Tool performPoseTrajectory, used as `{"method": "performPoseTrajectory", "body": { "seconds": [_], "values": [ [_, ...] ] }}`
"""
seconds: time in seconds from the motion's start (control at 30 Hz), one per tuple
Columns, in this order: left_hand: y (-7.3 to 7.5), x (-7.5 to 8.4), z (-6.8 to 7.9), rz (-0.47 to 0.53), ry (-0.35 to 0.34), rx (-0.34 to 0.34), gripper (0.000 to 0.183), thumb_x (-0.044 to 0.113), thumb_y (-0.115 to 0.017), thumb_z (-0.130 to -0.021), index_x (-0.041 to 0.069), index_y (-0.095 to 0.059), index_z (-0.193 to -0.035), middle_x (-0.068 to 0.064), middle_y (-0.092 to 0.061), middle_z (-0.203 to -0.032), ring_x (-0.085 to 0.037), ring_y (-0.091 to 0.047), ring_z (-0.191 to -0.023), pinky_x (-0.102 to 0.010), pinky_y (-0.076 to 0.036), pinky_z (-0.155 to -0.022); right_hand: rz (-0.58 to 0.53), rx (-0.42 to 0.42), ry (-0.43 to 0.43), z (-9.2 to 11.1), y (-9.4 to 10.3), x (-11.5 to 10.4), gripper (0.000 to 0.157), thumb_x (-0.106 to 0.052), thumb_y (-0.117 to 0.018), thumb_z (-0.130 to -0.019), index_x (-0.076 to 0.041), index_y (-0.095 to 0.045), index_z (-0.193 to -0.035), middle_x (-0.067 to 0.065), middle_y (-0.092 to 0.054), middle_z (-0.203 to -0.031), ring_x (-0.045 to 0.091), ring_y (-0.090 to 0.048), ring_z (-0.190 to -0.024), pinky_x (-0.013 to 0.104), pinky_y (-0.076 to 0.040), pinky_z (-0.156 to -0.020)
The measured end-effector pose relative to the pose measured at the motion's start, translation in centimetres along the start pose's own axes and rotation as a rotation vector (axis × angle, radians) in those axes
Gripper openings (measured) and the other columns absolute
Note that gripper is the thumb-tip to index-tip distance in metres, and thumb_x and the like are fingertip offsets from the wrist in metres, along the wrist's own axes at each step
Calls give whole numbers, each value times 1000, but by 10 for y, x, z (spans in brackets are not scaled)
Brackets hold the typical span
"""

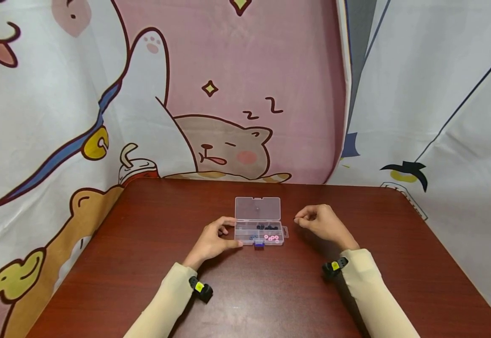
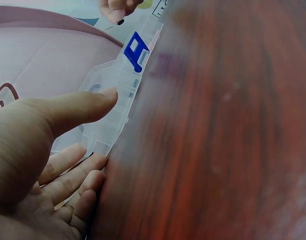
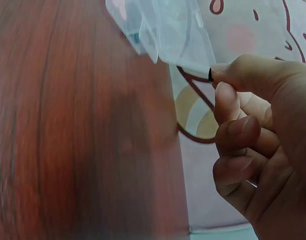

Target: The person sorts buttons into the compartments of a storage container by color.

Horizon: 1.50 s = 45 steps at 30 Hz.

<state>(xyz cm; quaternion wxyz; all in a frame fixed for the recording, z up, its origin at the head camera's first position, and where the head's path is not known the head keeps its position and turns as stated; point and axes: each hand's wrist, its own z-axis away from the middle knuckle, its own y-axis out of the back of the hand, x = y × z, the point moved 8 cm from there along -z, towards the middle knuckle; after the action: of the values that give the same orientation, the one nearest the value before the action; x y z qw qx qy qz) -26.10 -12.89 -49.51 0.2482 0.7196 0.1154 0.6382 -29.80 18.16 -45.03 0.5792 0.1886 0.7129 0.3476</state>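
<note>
A clear plastic compartment box (image 1: 240,233) stands on the table with its lid (image 1: 257,208) raised at the back. Black beads (image 1: 267,227), pink beads (image 1: 272,238) and a few bluish beads (image 1: 253,237) lie in separate compartments. My left hand (image 1: 211,240) holds the box at its left end, thumb at the front corner and fingers farther back. To the right of the box, above the table, my right hand (image 1: 322,224) pinches a small black bead (image 3: 210,75) between thumb and index finger. The bead's exact shape is too small to tell.
A blue latch (image 1: 259,245) hangs at the box's front edge, and a clear hanging tab (image 1: 286,232) sticks out on its right. The brown wooden table (image 1: 245,291) ends against a cartoon-printed cloth (image 1: 237,56) behind.
</note>
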Motion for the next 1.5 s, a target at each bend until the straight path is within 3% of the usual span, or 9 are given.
{"method": "performPoseTrajectory", "body": {
  "seconds": [0.23,0.67,0.9,1.17,1.5],
  "values": [
    [-1,-2,1,0,-6,1,64,22,-93,-75,16,-65,-132,-2,-70,-126,-19,-58,-97,-36,-47,-87,1,9,67,-3,-9,-23,11,-22,-77,-92,-11,-78,-91,-1,-67,-76,16,-56,-70,25,-47,-58],
    [0,-1,0,-1,-9,3,64,22,-93,-75,16,-65,-132,-2,-69,-126,-19,-57,-97,-36,-47,-87,-57,-33,142,-11,-30,-60,4,-16,-75,-93,-13,-78,-92,0,-69,-78,16,-58,-70,24,-50,-58],
    [1,-2,1,2,-7,7,64,23,-93,-74,17,-65,-131,0,-70,-125,-18,-57,-97,-35,-47,-87,-104,-61,155,-19,-44,-70,4,-14,-74,-93,-13,-77,-91,0,-67,-77,13,-56,-66,24,-47,-56],
    [4,0,0,10,-23,24,64,22,-94,-73,14,-66,-130,-5,-71,-123,-19,-58,-95,-35,-47,-85,-83,-78,170,-32,-62,-79,4,-15,-76,-92,-12,-78,-90,-1,-69,-77,12,-59,-68,24,-50,-60],
    [1,-1,-1,-1,-7,0,64,24,-93,-75,16,-65,-131,-2,-69,-126,-20,-58,-98,-36,-48,-86,-38,-92,178,-32,-65,-86,5,-16,-76,-92,-11,-78,-92,-2,-69,-78,10,-59,-69,23,-48,-61]
  ]
}}
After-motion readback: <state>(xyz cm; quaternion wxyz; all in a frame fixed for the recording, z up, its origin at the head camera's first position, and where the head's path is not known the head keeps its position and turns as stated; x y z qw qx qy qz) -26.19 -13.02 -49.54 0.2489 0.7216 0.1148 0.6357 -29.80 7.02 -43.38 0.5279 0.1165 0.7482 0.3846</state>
